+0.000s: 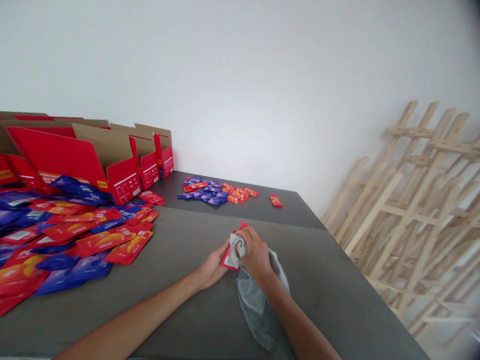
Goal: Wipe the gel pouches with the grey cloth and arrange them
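Observation:
In the middle of the head view my left hand (pixel 213 267) is closed on the left edge of a small red pouch (pixel 228 261) with a white label. Bunched in the fingers of my right hand (pixel 255 254) is a grey cloth (pixel 258 310), and part of it presses on the pouch's face. The rest of the cloth hangs down past my right wrist onto the dark table. Cloth and fingers cover much of the pouch, while its red top edge sticks out above them.
A big heap of red and blue pouches (pixel 90 225) lies at left, before open red cardboard boxes (pixel 123 172). A smaller pile of pouches (pixel 213 192) and one red pouch (pixel 276 201) rest at the table's back. Wooden easels (pixel 408 210) lean against the wall beyond the right edge.

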A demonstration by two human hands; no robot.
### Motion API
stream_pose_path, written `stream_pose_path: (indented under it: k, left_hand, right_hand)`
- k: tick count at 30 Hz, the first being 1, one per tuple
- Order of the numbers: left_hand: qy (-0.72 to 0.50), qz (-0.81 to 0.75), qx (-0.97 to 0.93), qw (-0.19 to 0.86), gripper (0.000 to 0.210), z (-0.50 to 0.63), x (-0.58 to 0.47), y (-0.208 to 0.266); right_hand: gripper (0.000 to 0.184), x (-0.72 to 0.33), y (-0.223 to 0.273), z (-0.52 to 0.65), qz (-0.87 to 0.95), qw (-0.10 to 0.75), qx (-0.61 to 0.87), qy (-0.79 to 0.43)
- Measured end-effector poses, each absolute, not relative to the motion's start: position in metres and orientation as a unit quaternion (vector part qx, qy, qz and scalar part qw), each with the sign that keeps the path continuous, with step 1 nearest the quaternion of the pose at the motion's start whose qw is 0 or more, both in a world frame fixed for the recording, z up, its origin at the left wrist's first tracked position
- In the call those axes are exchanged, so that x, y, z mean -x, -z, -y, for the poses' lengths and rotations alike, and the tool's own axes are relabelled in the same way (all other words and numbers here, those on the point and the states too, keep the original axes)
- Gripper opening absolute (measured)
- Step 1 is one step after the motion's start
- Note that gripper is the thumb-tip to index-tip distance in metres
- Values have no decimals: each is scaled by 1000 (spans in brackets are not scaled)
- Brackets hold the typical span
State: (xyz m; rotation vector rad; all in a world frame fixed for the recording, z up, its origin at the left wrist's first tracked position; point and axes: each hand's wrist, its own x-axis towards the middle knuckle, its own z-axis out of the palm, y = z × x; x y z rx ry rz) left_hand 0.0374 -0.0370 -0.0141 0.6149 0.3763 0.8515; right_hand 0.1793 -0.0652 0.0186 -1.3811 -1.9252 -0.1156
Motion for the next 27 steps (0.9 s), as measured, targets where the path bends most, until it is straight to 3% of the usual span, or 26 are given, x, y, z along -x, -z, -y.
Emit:
stream_pose_path:
  k: [6,16,24,27]
  left_hand:
    - [-386,-195,-216,875,37,19,-20,15]
    - [-369,-167,-295,865,38,39,-37,7]
    - [-389,-174,-236,873,42,16,-21,11]
    - [-387,-177,-231,875,44,12,-18,9]
  right_hand:
    - [28,-157,-12,70,869,222,442,16]
    - [27,-192,-20,60,716,344,602,81]
    - [34,-170,-19,69,867,206,454,-14]
    - [34,-169,-20,70,863,202,462,-20]
